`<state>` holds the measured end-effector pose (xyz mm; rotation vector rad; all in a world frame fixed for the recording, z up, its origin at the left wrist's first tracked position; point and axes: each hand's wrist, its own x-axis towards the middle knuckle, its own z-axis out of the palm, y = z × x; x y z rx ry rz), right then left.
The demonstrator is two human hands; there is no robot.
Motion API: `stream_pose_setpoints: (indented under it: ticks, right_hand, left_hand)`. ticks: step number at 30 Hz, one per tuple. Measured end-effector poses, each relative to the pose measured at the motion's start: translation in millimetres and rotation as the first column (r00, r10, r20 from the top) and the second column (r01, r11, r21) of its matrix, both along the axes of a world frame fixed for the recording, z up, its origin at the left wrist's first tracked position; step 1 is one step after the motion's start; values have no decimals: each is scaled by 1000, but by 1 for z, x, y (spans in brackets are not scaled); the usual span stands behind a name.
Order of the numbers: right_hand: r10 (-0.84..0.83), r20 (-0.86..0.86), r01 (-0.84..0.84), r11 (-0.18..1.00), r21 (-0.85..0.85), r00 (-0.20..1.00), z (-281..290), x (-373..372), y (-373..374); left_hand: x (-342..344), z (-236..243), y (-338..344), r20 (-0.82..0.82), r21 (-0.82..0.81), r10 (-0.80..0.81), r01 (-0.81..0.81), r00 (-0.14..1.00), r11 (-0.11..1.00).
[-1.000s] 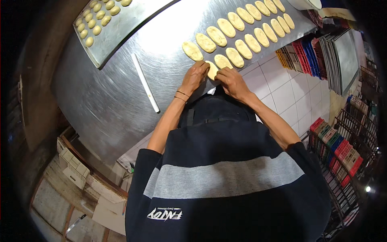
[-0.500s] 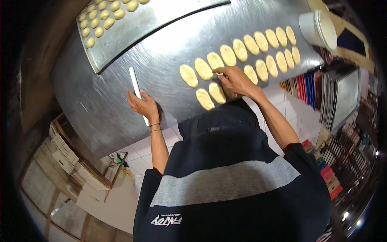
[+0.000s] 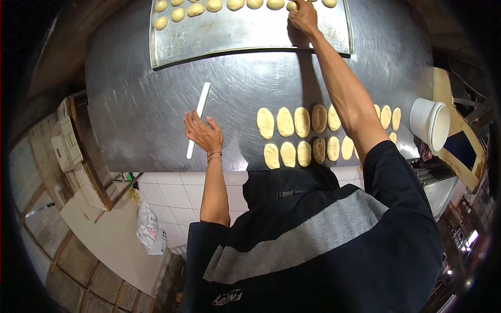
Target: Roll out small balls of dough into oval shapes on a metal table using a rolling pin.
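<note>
A slim white rolling pin without handles lies slanted on the metal worktable. Over its middle rests my left hand, fingers stretched out and not wrapped around it. My right hand reaches far over the metal tray, its fingers closed around a pale dough ball near the top edge of the picture. Other dough balls sit in rows on that tray. Nearer me, flattened dough ovals lie in two rows; my right forearm hides some of them.
A white bucket stands at the table's right end. Beyond it is a worn wooden frame. Below the table's front edge are white floor tiles and a white plastic bag on the left.
My right hand has left the flattened dough and stretched out to the tray. My left hand stays at the rolling pin. The view has turned, bringing more of the tray into sight.
</note>
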<state>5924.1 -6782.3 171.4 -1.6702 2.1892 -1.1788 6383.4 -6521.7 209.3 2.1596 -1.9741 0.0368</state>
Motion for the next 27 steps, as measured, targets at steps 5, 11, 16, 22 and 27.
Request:
stream_pose_setpoints:
  ticks: [5,11,16,22,27]
  right_hand:
    - [-33,398,-157,887,435,917,86,12,50]
    - [75,681,-58,997,-48,729,171,164,231]
    - [237,491,-316,945,83,839,144,310,329]
    - [144,476,-359,843,400,868,110,351,391]
    - [-95,397,-153,823,547,913,139,342,408]
  left_hand:
    - [1,-2,3,-35,25,-14,15,999,1000]
    - [7,0,5,-28,60,-33,35,999,998]
    - [21,7,4,-110,87,-165,175,980,981]
    - [83,44,-23,-406,155,-253,339,878,928]
    - [85,61,-34,-664,219,-377,650,646,727]
